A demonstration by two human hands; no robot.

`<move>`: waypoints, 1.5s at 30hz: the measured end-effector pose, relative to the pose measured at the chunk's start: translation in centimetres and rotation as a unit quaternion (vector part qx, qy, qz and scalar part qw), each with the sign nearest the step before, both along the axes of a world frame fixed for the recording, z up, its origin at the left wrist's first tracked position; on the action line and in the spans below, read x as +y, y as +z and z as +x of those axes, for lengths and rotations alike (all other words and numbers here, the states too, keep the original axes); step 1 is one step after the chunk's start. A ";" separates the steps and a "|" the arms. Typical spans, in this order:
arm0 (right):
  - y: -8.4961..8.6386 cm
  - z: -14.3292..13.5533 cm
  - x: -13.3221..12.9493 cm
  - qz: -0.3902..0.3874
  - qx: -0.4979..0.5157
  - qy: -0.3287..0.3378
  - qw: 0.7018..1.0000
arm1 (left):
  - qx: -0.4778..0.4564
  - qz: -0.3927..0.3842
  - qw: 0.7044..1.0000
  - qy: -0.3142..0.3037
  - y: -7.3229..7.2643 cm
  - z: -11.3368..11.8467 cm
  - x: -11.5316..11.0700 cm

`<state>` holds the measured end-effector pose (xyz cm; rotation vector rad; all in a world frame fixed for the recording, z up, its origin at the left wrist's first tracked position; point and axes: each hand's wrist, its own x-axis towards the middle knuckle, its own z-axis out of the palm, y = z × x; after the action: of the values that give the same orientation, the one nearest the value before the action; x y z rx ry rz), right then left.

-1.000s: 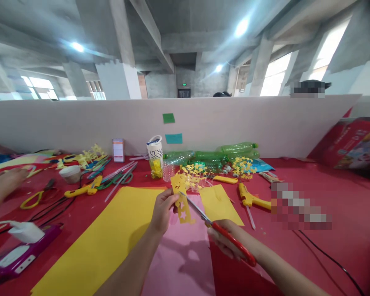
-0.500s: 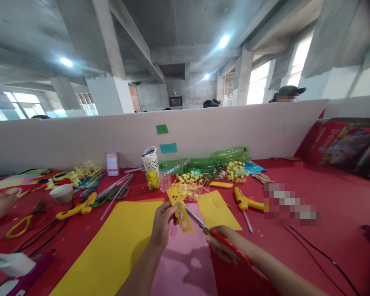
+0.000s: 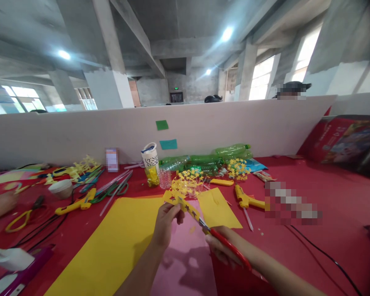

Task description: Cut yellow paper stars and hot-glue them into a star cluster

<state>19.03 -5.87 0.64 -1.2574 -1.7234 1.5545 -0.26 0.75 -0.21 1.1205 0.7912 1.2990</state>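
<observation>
My left hand (image 3: pixel 169 216) pinches a yellow paper strip (image 3: pixel 188 206) with star-shaped holes, held above a pink sheet (image 3: pixel 181 263). In my right hand (image 3: pixel 225 244) are scissors (image 3: pixel 226 241) with red handles. Their blades meet the strip's right end; how far apart they are I cannot tell. A small yellow scrap (image 3: pixel 193 229) shows over the pink sheet. Left of it lies a large yellow sheet (image 3: pixel 111 238), and a smaller yellow sheet (image 3: pixel 220 209) is just beyond my right hand. Yellow paper stars (image 3: pixel 188 183) are heaped behind the strip.
Yellow glue guns (image 3: pixel 242 198) lie on both sides. Green plastic bottles (image 3: pixel 203 160), a white tumbler (image 3: pixel 150 158) and a yellow cutter (image 3: pixel 222 182) sit toward the white partition (image 3: pixel 80 131). Far left are yellow-handled scissors (image 3: pixel 21 220), a power strip (image 3: pixel 33 271) and another person's hand (image 3: pixel 1 205).
The strip has swung from hanging down to slanting along the scissor blades. The small scrap, earlier at its lower end, now appears apart from it. My right hand has barely moved.
</observation>
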 end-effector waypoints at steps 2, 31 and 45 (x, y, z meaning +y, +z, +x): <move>-0.1 0.0 0.0 0.000 -0.001 0.004 1.000 | 0.006 0.000 1.000 0.005 0.0 0.1 0.0; 0.0 -0.5 -0.1 -0.023 -0.050 -0.037 0.998 | -0.035 0.011 0.999 -0.017 -0.2 -0.1 0.2; 0.8 -0.5 -0.1 -0.012 -0.067 -0.049 0.996 | -0.054 0.023 0.998 -0.003 0.2 -0.2 0.3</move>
<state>18.48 -5.95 1.45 -1.4672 -1.7004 1.4681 -0.50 1.04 0.00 1.0785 0.6803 1.3661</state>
